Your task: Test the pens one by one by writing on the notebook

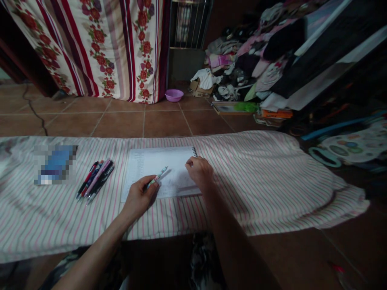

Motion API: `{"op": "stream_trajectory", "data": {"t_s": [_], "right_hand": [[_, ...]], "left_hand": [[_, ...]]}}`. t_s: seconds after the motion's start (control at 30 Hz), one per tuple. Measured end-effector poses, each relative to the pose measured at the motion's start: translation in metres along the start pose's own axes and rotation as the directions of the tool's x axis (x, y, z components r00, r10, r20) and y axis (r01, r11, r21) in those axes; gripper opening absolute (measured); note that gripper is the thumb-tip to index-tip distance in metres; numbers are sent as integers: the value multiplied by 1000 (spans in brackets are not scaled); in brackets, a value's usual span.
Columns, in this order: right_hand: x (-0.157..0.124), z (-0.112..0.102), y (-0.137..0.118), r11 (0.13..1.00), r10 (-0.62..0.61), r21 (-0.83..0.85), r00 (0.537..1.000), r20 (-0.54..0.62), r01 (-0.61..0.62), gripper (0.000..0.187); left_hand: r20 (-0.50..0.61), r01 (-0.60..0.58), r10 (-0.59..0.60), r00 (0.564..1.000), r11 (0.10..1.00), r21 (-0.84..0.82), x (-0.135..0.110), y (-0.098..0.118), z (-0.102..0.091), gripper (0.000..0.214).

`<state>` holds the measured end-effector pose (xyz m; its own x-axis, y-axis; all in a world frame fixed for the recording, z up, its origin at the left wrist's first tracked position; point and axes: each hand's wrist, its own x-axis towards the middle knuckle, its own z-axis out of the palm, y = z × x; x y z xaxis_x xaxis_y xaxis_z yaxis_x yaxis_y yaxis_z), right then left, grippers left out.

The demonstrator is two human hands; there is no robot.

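A spiral notebook (pixel 169 161) lies open to a pale page, its coil at the upper right corner. Over the page's lower left, my left hand (pixel 142 195) is closed around a light patterned pen (pixel 157 176), whose tip points up and to the right. My right hand (pixel 199 171) is at the notebook's right side, thumb and fingers curled together; whatever they pinch, if anything, is too small to make out. Left of the notebook lies a bunch of several pens (pixel 95 179), dark, red and pink.
A striped cloth (pixel 256 181) covers the low surface under the notebook. A blurred-out blue object (pixel 57 163) lies at its left. Beyond are a tiled floor (pixel 121 121), a purple basin (pixel 174 95), a floral curtain (pixel 117 48) and heaped clothes (pixel 250 56).
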<state>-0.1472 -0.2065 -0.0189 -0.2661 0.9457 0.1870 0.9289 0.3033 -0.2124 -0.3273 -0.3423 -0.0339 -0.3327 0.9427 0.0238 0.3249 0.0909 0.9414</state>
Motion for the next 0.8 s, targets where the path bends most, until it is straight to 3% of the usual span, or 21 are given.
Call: {"op": "stream_trajectory", "data": {"t_s": [0.23,0.33,0.4,0.47,0.57,0.67,0.8], "right_hand": [[2,0,0,998,-55,-2,996,-75,55,16],[4,-3,-1,988,-71,126,989,-130,87,15],[6,-4,-1,956,-14,289,992,-127,51,15],[7,-4,-1,858,47,514,997,-61,-9,13],[5,-7,-2,554,66,822,992,110,-129,18],[0,-15,-2,295,43,916,962,271,-272,26],[-5,-23,-3,206,-15,939,959,284,-275,25]], "left_hand": [[-9,-42,42,999,999,21,0,-4,-2,34],[-9,-42,43,999,999,32,1,-1,-3,33],[-13,-28,29,999,999,33,1,0,-4,33],[-11,-18,19,1000,999,28,1,0,-5,33],[-1,-27,27,1000,999,25,2,-3,-5,33],[-2,-30,30,1000,999,27,2,-5,-5,33],[15,-48,47,999,997,58,1,-3,-6,34]]}}
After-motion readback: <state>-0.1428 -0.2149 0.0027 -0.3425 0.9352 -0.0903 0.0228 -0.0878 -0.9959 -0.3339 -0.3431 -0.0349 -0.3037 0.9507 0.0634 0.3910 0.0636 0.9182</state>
